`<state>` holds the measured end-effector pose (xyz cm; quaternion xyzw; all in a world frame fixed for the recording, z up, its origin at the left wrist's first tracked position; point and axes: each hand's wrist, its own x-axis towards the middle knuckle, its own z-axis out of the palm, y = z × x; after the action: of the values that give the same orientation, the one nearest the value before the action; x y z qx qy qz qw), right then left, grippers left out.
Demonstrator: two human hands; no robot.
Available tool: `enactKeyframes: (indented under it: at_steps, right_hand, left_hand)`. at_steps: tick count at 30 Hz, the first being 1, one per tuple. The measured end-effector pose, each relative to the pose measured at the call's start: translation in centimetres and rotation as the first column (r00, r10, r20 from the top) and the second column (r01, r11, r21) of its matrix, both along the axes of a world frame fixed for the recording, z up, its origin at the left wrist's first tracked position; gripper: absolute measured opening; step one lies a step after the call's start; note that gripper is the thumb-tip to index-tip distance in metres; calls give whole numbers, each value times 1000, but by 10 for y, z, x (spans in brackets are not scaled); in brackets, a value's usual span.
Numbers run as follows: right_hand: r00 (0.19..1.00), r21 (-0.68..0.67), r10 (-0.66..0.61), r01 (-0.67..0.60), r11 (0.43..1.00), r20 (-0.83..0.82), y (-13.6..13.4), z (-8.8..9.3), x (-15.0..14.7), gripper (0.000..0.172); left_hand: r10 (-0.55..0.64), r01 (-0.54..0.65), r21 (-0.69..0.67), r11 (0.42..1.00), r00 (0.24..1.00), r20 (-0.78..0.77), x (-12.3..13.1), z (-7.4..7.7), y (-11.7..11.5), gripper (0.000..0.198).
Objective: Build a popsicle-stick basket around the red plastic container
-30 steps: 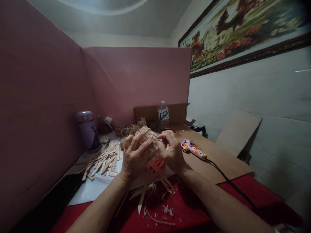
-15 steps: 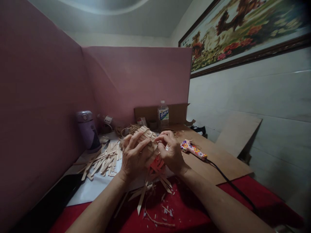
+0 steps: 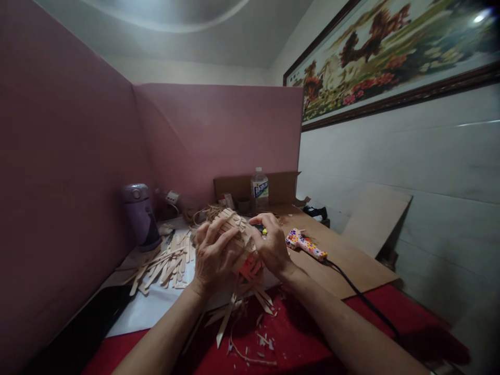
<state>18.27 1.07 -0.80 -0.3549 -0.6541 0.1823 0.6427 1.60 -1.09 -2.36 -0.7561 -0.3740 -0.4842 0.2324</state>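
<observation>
A small model made of wooden craft sticks [image 3: 239,224], tilted, is held between my two hands above the table. My left hand [image 3: 213,258] wraps around its near left side, fingers spread over the sticks. At its right edge is my right hand [image 3: 271,245], thumb against the sticks and the index finger curved around beyond it; the other fingertips are hidden. A bundle of brown twine [image 3: 211,212] lies just behind the model. Below my hands are a red piece [image 3: 250,266] and several loose sticks [image 3: 225,323], partly covered by the model.
Loose craft sticks [image 3: 167,265] are heaped on white paper at the left, near a purple flask [image 3: 142,219]. A patterned glue gun [image 3: 307,245] with a black cord rests on brown board [image 3: 347,273]. A plastic bottle [image 3: 260,190] stands behind. Scraps litter the red cloth [image 3: 297,333].
My right thumb and index finger have moved apart from a pinch at the model's right edge, showing a small yellow-and-black object behind. My left hand keeps its hold. The view has shifted slightly.
</observation>
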Motion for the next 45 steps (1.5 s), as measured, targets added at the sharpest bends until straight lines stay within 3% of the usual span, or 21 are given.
enactKeyframes:
  at_steps: [4,8,15,24,38,45]
  right_hand:
    - [985,-219,127,-151,964,-119,10,-1,-6,26]
    - [954,-343,243,-290,894,-173,17,0,-15,28]
    - [945,-498,206,-310,810,-253,17,15,-22,23]
    - [959,-594,160,-271,758,-232,19,27,-30,24]
    - [960,-685,190,-280,672,-207,23,39,-37,22]
    - [960,-675,187,-280,683,-209,19,37,-36,20]
  left_hand:
    - [-3,4,-14,1000,1000,30,-3,-1,3,38]
    - [13,-8,-37,999,989,149,-5,-3,7,34]
    - [-8,34,-80,996,953,303,-7,-9,12,28]
    - [-22,90,-146,985,911,412,-16,-11,19,34]
    - [6,69,-145,987,886,463,-9,-6,18,19]
    - [7,44,-102,994,894,448,-8,-10,18,17]
